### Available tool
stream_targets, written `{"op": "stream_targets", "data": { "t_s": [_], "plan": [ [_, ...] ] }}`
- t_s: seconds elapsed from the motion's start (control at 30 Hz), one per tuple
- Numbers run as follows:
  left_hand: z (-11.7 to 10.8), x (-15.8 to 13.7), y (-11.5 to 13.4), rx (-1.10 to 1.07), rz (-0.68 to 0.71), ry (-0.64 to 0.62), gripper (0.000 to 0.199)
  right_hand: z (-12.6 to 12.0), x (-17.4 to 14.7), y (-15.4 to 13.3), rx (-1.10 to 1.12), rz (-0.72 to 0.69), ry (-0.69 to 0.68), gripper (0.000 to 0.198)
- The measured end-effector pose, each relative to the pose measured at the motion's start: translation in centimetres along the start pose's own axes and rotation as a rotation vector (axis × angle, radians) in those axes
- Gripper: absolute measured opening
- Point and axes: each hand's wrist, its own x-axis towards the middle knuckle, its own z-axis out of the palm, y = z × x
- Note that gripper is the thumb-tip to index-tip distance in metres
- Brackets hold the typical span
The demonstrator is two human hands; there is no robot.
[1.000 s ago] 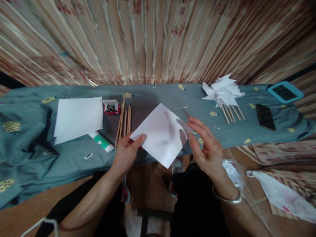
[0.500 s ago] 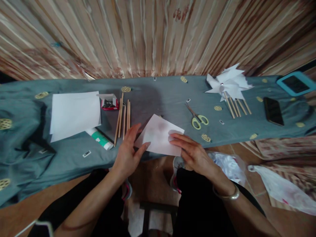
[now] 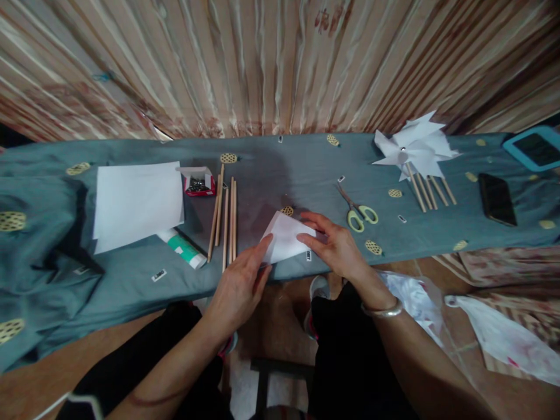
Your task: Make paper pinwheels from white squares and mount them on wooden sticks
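A white sheet of paper is between my two hands near the table's front edge, and it looks folded over. My left hand grips its left corner, thumb on top and fingers partly beneath. On the opposite side, my right hand pinches the paper's right edge between thumb and fingers. Green-handled scissors lie to the right of my right hand. Several wooden sticks lie left of the paper, beside a red and white box of small dark metal pieces.
A paper stack and a green and white tube lie at left. Several paper pinwheels on sticks rest at right, near a phone and a blue-framed device. A curtain hangs behind the cloth-covered table.
The paper now shows a smaller outline, its right part folded over. My right hand has changed its hold, with the thumb now on top. The view has shifted slightly.
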Motion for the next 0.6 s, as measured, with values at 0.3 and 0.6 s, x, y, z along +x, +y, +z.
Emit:
{"op": "stream_targets", "data": {
  "t_s": [0.3,0.6],
  "plan": [
    [0.9,-0.6,1.3,0.215,0.251,-0.089,0.044,1.2,0.3,0.2,-0.22,-0.132,0.097,0.03],
    [2.1,-1.5,1.3,0.222,0.228,-0.152,0.054,1.5,0.7,0.0,-0.283,-0.235,0.079,0.03]
  ]
}}
